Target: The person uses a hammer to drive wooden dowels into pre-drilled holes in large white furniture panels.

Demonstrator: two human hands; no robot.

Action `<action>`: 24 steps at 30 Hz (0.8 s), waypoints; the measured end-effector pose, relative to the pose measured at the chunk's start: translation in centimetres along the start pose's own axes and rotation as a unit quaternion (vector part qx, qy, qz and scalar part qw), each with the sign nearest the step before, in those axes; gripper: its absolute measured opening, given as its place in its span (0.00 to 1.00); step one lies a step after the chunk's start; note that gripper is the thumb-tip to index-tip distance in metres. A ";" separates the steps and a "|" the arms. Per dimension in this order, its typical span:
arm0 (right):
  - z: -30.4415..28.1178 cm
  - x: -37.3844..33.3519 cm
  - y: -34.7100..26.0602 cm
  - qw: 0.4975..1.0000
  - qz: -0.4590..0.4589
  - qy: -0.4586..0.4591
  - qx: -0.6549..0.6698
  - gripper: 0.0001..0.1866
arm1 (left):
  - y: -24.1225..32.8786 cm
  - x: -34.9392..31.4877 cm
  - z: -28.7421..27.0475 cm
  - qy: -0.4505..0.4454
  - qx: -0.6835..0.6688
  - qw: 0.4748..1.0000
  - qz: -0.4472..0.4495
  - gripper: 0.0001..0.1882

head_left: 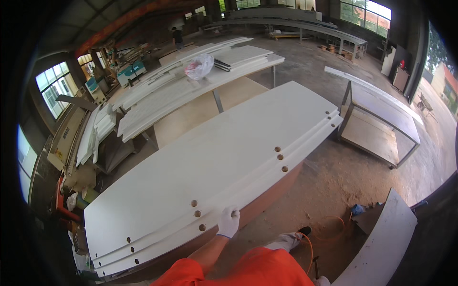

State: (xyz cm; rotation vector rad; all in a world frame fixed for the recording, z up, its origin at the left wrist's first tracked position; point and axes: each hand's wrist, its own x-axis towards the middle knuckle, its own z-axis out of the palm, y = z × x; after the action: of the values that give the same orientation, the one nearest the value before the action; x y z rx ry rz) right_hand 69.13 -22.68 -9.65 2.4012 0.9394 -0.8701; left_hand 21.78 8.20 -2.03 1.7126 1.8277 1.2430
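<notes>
A stack of long white panels [205,162] lies before me, their near edges stepped and pierced by several round holes. Just over the front edge is my left hand [229,223] in a white glove, its fingers curled together. A dark spot shows at its fingertips; what they pinch, if anything, is too small to make out. Only part of my right hand [323,281], also white-gloved, shows at the lower edge. A slim dark tool [316,265] with a short crosspiece rises from it; the grip itself is mostly cut off. An orange hose [311,243] runs close by.
Behind the stack, a table [217,100] bears more white panels and a clear plastic bag [199,66]. A metal-framed table [381,114] stands at right. A pale curved board [386,243] is at lower right. Sawdust litters the floor [329,190]. Far back stands another person [177,38].
</notes>
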 end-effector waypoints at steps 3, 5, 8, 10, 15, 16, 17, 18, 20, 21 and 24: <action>-1.6 -1.0 -1.5 0.996 0.003 0.064 0.062 0.26 | 1.6 -0.4 -1.2 -0.039 -0.039 0.994 -0.093 0.08; -2.6 -1.9 -2.1 0.990 0.011 0.087 0.110 0.27 | 3.1 0.7 1.4 -0.074 -0.066 0.994 -0.046 0.07; -2.6 -2.9 -2.7 0.984 0.014 0.103 0.146 0.27 | 6.0 3.0 4.8 -0.108 -0.060 0.992 0.034 0.08; -1.8 -2.9 -3.3 0.983 -0.005 0.089 0.161 0.28 | 7.4 3.9 6.4 -0.117 -0.059 0.988 0.079 0.10; -2.6 -2.6 -8.1 0.968 -0.067 0.061 0.234 0.24 | 8.4 5.9 7.1 -0.184 -0.131 0.974 0.020 0.12; -3.4 -2.3 -9.4 0.961 -0.079 0.057 0.259 0.24 | 7.4 6.2 6.9 -0.190 -0.143 0.971 0.001 0.13; -6.2 -2.8 -11.7 0.968 -0.088 0.029 0.233 0.24 | 6.4 6.4 6.1 -0.196 -0.151 0.969 -0.019 0.13; -9.0 -3.2 -13.8 0.974 -0.095 0.000 0.206 0.24 | 5.7 6.3 5.0 -0.207 -0.142 0.967 -0.039 0.13; -10.8 -1.8 -16.4 0.967 -0.148 0.043 0.203 0.25 | 5.3 7.0 2.9 -0.215 -0.131 0.966 -0.064 0.13; -11.4 -0.7 -17.7 0.961 -0.181 0.070 0.195 0.25 | 5.3 7.7 2.1 -0.235 -0.107 0.963 -0.082 0.12; -14.9 1.1 -22.2 0.939 -0.241 0.111 0.220 0.24 | 3.4 8.7 1.6 -0.284 -0.047 0.955 -0.070 0.09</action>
State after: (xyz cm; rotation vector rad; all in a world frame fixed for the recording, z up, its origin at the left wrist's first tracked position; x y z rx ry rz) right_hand 59.87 1.59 -3.02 2.7320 1.6171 -1.0862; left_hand 23.28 16.45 2.38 1.6327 1.4832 0.6687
